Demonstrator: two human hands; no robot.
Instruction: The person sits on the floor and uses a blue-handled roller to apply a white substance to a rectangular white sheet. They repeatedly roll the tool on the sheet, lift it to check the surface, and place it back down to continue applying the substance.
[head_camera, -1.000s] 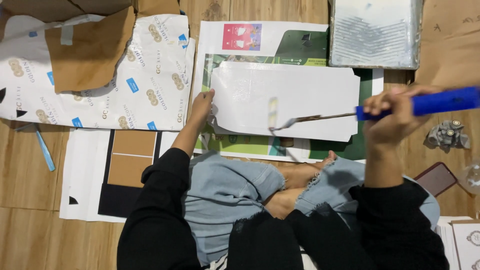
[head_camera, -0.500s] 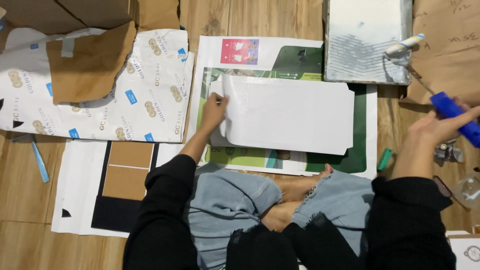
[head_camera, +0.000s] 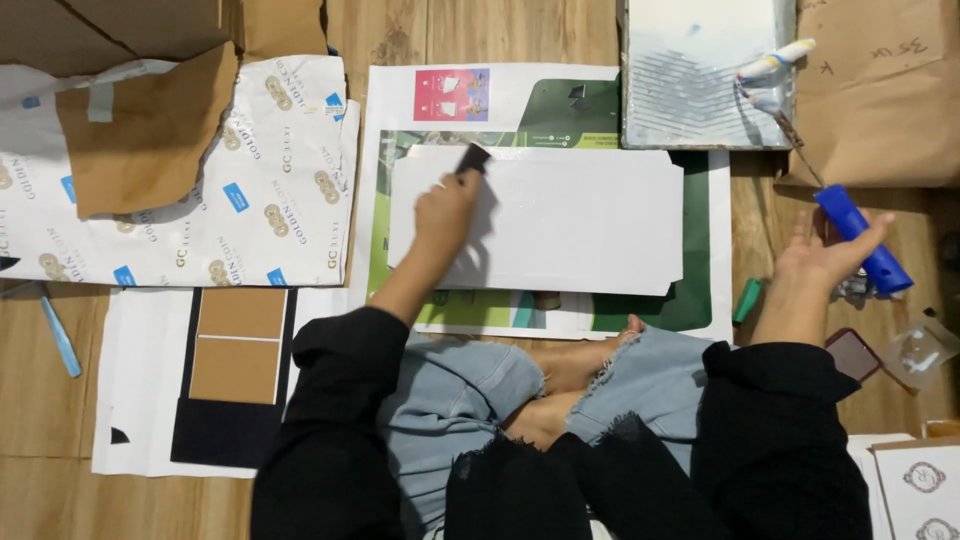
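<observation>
Two hands busy. White board (head_camera: 560, 225) lies flat on a green poster (head_camera: 700, 250), on the floor just ahead of the crossed legs. Left hand (head_camera: 447, 215) rests on the board's upper left corner, fingers pinched together on a small dark piece (head_camera: 472, 158) held against the edge. Right hand (head_camera: 825, 260) is off to the right, fingers loosely spread, the roller's (head_camera: 775, 75) blue handle (head_camera: 862, 240) lying across them rather than clamped. Roller head sits in the paint tray (head_camera: 700, 120), touching its right side, just past the board's far edge.

Step, by my read: reloading the roller while the left hand pins the board. Next move calls for closing the grip on the handle, lifting the head clear of the tray wall, and keeping the board steady.

Around: printed wrapping paper (head_camera: 270, 190) and torn cardboard (head_camera: 140, 140) to the left, brown paper (head_camera: 880, 90) right of the tray, phone (head_camera: 853, 352) by the right knee.
</observation>
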